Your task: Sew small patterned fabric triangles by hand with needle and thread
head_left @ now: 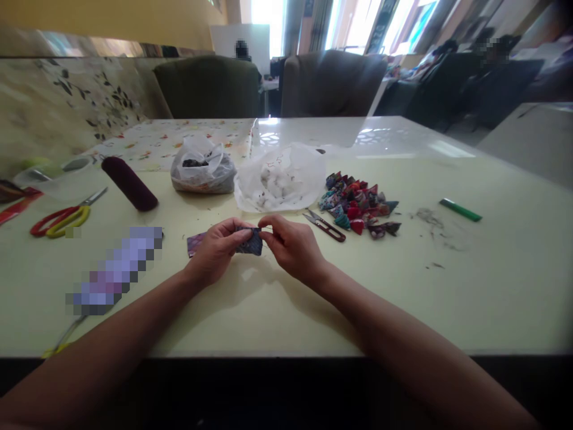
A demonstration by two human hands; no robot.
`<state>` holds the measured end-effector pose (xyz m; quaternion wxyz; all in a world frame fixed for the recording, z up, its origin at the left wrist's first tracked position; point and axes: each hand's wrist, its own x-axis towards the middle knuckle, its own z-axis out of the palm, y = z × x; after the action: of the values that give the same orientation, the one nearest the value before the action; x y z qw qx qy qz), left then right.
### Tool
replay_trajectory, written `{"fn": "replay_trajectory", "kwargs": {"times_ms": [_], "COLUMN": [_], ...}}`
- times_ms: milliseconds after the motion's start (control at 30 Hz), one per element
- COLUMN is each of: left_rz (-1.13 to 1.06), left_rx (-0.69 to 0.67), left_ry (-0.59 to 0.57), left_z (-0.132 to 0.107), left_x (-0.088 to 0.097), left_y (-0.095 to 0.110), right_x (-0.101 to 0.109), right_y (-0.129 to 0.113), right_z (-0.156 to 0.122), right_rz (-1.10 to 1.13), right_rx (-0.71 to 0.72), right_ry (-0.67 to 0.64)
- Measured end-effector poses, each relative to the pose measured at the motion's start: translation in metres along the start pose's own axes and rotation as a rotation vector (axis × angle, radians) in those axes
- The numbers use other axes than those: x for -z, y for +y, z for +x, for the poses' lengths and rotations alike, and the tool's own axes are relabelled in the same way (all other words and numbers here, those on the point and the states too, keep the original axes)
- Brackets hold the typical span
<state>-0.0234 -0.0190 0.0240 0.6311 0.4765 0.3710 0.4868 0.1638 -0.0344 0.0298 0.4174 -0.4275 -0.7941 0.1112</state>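
Holding the dark cloth piece [253,243] mid-frame in the left hand [217,248]; at its upper-right corner, pinching narrowly with the right hand [294,245], contents too small to tell.

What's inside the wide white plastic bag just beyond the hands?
The wide white plastic bag holds soft-looking, dark-speckled white clumps. Whatever lies beneath the clumps is covered and cannot be seen.

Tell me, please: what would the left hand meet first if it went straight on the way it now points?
Probably the right hand, at the edge of the cloth the left hand holds; exact depth is hard to judge.
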Motion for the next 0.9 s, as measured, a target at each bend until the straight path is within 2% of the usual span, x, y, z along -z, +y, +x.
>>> {"fn": "replay_trajectory", "kwargs": {"times_ms": [300, 467, 600, 667, 767, 900], "left_rz": [-0.012, -0.006, 0.019, 0.035, 0.047, 0.044], "left_rx": [-0.003, -0.011, -0.018, -0.024, -0.032, -0.040], "left_ry": [0.016, 0.010, 0.017, 0.029, 0.057, 0.084], "left_z": [-0.0007, -0.0014, -0.0031, -0.0040, -0.0048, -0.0039], "left_x": [-0.0022, -0.0023, -0.0042, -0.0056, -0.0062, -0.0038], "left_y": [0.0003, -0.0014, -0.0027, -0.0024, -0.0018, -0.0021], "right_x": [-0.0010, -0.0021, -0.0042, -0.0047, -0.0049, -0.0066], "right_y": [-0.0046, -0.0047, -0.0049, -0.0063, -0.0071, -0.0012], "right_z": [-0.0042, -0.0035, -0.0043, -0.0043, -0.0022, 0.0022], "right_rz": [-0.204, -0.278, -0.272, -0.167, 0.144, 0.601], "right_rx": [0.119, 0.144, 0.130, 0.057, -0.184, -0.473], "right_ry": [0.059, -0.014, -0.011, 0.028, 0.080, 0.035]}}
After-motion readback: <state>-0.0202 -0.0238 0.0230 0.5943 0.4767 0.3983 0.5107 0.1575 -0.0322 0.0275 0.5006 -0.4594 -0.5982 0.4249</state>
